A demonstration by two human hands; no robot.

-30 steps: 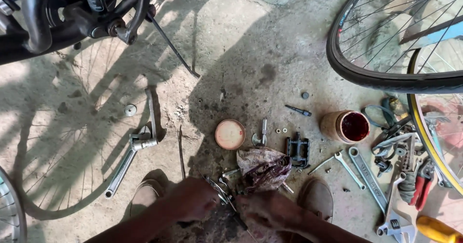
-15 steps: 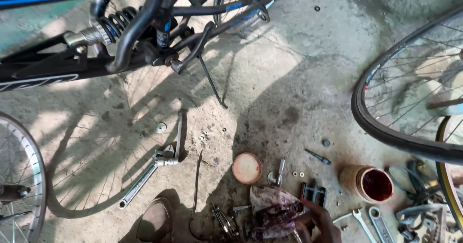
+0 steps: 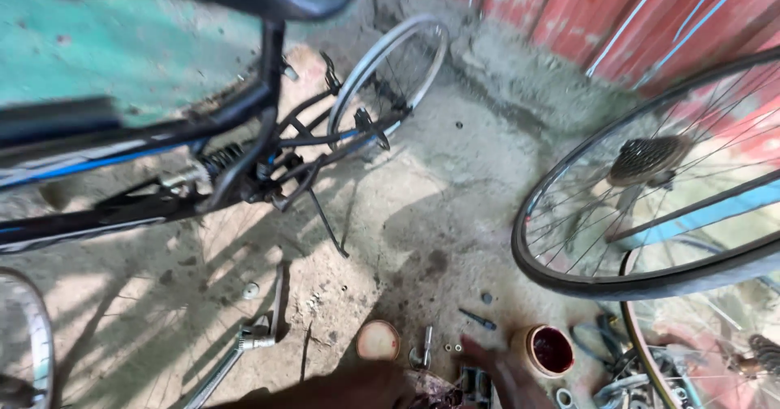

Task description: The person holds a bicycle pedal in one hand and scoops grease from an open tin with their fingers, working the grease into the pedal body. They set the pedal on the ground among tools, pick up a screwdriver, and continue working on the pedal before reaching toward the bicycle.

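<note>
**Right hand down among the loose small parts, bicycle standing stripped behind**

My right hand [image 3: 505, 374] is low at the bottom edge of the view. Its fingers [image 3: 473, 349] are stretched out flat toward two small pale washers [image 3: 452, 348] lying on the concrete floor [image 3: 422, 214]. The hand is blurred, but the fingers look spread with nothing between them, and they are just beside the washers rather than on them. My left hand [image 3: 349, 389] is only a dark smear along the frame's bottom, and I cannot tell whether it is closed on anything.

Just beside the washers lies a short metal tool [image 3: 426, 346], with a round shallow tin [image 3: 378, 340] to its left. A dark bolt [image 3: 477, 320] sits a little farther up. To the right of my fingers stands a small cup with dark red contents [image 3: 549, 350], and beyond it is a heap of spanners [image 3: 617, 376].

As far as I can judge, the work is mid-way. The small parts are off and laid out loose, and none are fitted back. The black bicycle frame [image 3: 162, 145] rests on its kickstand [image 3: 325, 224], its rear rim [image 3: 390, 64] bare of a tyre. A separate tyred wheel [image 3: 569, 283] with its sprocket cluster [image 3: 650, 159] leans at the right, well apart from the frame.
</note>
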